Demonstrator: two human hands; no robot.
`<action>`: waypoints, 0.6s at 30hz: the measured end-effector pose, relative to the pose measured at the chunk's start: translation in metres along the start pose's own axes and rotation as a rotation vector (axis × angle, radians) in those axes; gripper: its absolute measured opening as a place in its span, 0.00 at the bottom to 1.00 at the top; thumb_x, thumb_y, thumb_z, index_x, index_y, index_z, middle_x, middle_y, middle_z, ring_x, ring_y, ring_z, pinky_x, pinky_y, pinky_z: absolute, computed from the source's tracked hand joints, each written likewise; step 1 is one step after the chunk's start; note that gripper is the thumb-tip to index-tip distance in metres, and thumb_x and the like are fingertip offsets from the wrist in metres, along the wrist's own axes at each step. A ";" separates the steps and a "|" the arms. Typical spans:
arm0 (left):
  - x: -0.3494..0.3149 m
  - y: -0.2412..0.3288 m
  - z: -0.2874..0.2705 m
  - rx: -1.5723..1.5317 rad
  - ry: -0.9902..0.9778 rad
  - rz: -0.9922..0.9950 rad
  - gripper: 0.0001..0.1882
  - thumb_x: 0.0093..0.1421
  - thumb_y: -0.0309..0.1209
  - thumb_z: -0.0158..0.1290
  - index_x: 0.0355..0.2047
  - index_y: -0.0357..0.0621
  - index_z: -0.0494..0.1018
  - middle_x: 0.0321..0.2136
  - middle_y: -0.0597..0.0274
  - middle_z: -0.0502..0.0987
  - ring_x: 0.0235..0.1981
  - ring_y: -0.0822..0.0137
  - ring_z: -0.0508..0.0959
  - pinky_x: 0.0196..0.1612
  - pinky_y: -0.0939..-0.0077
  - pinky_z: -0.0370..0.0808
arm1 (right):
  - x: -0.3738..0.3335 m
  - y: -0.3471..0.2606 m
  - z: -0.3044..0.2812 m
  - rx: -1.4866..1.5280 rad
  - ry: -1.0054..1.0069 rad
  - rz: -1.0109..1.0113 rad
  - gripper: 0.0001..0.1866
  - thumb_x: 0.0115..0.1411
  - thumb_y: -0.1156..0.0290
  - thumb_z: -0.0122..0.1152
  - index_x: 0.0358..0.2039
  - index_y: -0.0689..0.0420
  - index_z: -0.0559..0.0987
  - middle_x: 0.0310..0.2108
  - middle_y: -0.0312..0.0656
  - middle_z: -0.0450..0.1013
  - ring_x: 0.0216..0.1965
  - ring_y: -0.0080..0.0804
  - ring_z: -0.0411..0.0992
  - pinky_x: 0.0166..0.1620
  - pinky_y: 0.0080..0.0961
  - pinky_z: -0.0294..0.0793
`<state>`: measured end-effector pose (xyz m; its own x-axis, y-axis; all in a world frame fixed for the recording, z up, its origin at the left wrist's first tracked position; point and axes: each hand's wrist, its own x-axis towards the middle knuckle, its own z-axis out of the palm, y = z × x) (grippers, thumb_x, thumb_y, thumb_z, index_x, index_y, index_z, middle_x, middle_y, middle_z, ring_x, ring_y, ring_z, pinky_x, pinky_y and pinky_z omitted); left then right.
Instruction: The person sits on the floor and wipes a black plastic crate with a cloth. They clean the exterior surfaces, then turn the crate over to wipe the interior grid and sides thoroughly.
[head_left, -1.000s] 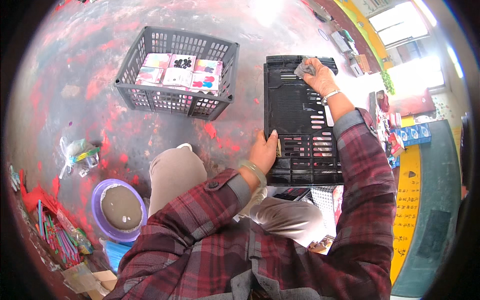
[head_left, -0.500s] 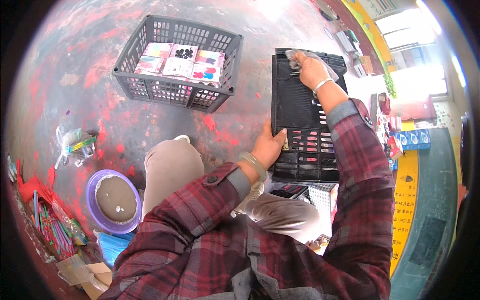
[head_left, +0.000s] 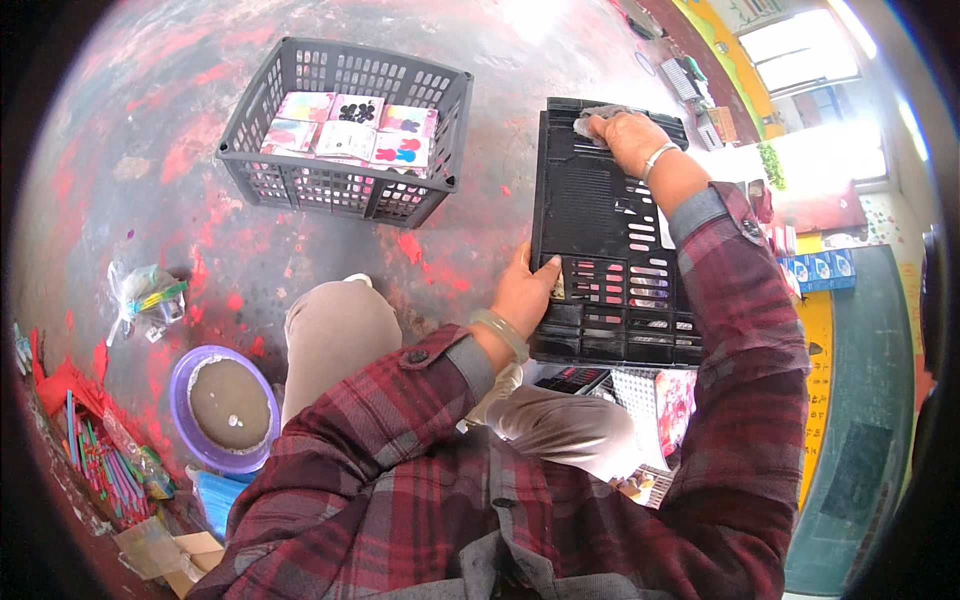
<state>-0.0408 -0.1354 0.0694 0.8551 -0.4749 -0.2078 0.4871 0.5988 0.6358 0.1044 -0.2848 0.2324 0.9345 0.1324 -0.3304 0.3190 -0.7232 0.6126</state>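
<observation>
In front of me a black slotted plastic crate is tilted up, its ribbed and slotted panel toward me. My left hand is closed on its left edge, thumb over the panel and the other fingers out of sight behind. At the crate's far end my right hand presses a crumpled grey cloth against the black plastic, fingers closed round it. Part of the crate's right side is hidden by my right forearm.
A grey slotted crate with several colourful packets stands on the red-stained floor at the far left. A purple basin of murky water sits left of my knee. Beyond it lie a plastic bag and coloured sticks. More crates lie beneath the black one.
My right hand has shifted a little to the right along the crate's far end, and the cloth is more bunched under it. My left hand keeps its hold on the edge.
</observation>
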 end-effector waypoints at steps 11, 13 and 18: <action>0.011 -0.017 -0.012 0.140 0.015 -0.006 0.21 0.60 0.30 0.48 0.53 0.37 0.63 0.41 0.53 0.75 0.41 0.65 0.75 0.47 0.71 0.69 | 0.025 -0.005 0.056 0.792 0.154 0.058 0.27 0.45 0.91 0.42 0.43 0.49 0.74 0.39 0.42 0.74 0.45 0.36 0.72 0.50 0.26 0.67; 0.011 -0.021 -0.008 0.038 0.017 -0.004 0.21 0.60 0.31 0.49 0.53 0.38 0.63 0.41 0.52 0.76 0.42 0.63 0.75 0.47 0.70 0.69 | 0.032 -0.027 0.045 0.931 0.201 0.007 0.28 0.45 0.90 0.39 0.43 0.50 0.74 0.40 0.43 0.74 0.47 0.35 0.71 0.51 0.24 0.66; 0.009 -0.019 -0.009 0.125 0.019 0.002 0.21 0.59 0.32 0.49 0.52 0.37 0.64 0.40 0.49 0.76 0.42 0.60 0.75 0.48 0.69 0.69 | 0.036 0.019 0.053 1.037 0.104 -0.091 0.26 0.40 0.91 0.42 0.40 0.57 0.75 0.36 0.37 0.73 0.43 0.25 0.70 0.50 0.19 0.65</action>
<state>-0.0408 -0.1456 0.0491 0.8599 -0.4609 -0.2196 0.4603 0.5139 0.7239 0.1361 -0.3296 0.1940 0.9382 0.2379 -0.2513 0.1430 -0.9278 -0.3445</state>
